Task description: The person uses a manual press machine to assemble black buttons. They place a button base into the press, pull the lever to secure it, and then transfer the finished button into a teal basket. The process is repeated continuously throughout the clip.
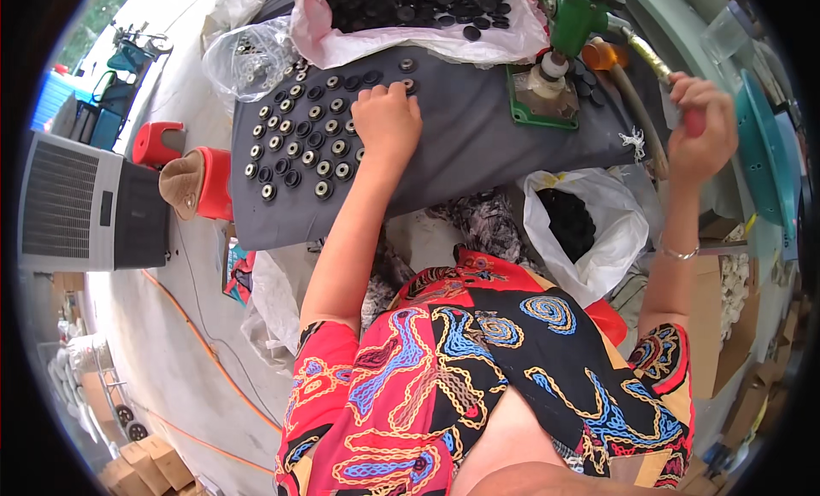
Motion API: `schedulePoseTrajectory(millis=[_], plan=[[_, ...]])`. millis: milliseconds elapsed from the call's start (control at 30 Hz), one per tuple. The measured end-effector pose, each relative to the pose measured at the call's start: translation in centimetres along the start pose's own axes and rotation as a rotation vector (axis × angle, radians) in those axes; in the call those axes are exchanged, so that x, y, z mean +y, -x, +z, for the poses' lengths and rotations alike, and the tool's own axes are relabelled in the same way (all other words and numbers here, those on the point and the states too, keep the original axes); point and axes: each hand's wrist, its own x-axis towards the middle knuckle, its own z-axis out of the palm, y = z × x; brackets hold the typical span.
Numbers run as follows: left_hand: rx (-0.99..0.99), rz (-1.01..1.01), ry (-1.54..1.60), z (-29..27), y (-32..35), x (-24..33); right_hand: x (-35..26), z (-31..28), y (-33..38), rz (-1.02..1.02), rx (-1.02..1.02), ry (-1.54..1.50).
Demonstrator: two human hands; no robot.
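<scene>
On the grey-covered desk [461, 125], black discs with metal centres [339, 147] spread mostly from 7 to 10 o'clock of the left hand [386, 120]; its fingers are curled, and whether it holds one cannot be told. The right hand [705, 125], at 3 o'clock of the green press [564, 26], grips the lever [651, 56]. White bag [359, 49]: 12 o'clock.

left hand [386, 120] hiding fingertips, right hand [703, 125] blurred, black discs [418, 8] cut off
</scene>
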Motion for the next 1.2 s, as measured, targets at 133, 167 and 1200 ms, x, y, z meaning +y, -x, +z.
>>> schedulePoseTrajectory(millis=[133,167,1200], plan=[[-0.323,-0.035,-0.203,1.1,-1.7,-0.1,-0.3,-0.7,-4.7,0.019,-0.050,0.128],[-0.384,-0.050,-0.230,1.5,-1.8,-0.1,0.1,-1.1,-5.6,0.109,-0.038,0.013],[0.081,-0.001,0.406,-0.7,6.4,0.0,2.6,-2.0,-8.7,0.291,0.014,-0.309]])
